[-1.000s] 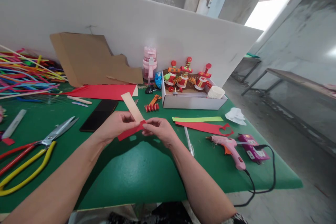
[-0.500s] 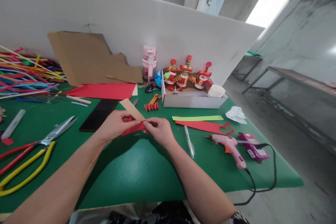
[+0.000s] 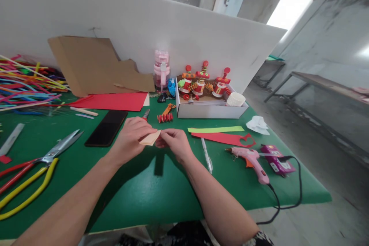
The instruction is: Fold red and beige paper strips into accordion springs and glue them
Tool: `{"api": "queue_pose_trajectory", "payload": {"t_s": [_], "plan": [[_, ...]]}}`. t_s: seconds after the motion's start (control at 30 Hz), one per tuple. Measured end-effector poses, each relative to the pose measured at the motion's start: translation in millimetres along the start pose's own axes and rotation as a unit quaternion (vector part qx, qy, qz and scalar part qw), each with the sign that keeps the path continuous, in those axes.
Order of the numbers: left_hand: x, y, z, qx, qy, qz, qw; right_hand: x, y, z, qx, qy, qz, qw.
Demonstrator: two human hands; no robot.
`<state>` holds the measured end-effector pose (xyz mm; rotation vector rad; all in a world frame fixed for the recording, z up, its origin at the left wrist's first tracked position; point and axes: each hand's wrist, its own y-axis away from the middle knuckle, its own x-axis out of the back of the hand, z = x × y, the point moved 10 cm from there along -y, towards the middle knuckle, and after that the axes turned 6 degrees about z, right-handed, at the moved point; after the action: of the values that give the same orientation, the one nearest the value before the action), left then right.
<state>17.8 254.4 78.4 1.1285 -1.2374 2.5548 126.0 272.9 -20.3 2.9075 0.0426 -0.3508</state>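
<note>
Above the middle of the green table, both hands pinch a folded paper strip, whose pale orange face shows now. My left hand is closed on its left part, fingers curled over the back. My right hand pinches the strip's right end between thumb and fingers. The lower folds are hidden by the fingers. Just behind lie a red-and-orange folded paper spring and a small blade with a red handle, partly covered by my left hand.
Large scissors and a black phone lie left. To the right are a pen, a red paper strip, a green strip and a corded pink glue gun. A white box with paper-cup figures stands behind.
The strip has been turned over: its pale end, which pointed up and left, now lies low between my hands, and the red part is mostly out of sight. My left hand has rolled over it.
</note>
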Motion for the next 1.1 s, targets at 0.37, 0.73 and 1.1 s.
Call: {"api": "queue_pose_trajectory", "payload": {"t_s": [0.37, 0.73, 1.1], "plan": [[-1.2, 5, 32, -0.157, -0.172, 0.016, 0.972, 0, 3, -4, -0.042, -0.086, 0.007, 0.995], [-1.6, 7, 46, -0.194, -0.197, 0.023, 0.961, 8, 1, -5, -0.030, -0.096, 0.022, 0.995], [7.5, 8, -31, 0.237, 0.108, 0.033, 0.965, 24, -11, -17, 0.038, -0.190, 0.047, 0.980]]}}
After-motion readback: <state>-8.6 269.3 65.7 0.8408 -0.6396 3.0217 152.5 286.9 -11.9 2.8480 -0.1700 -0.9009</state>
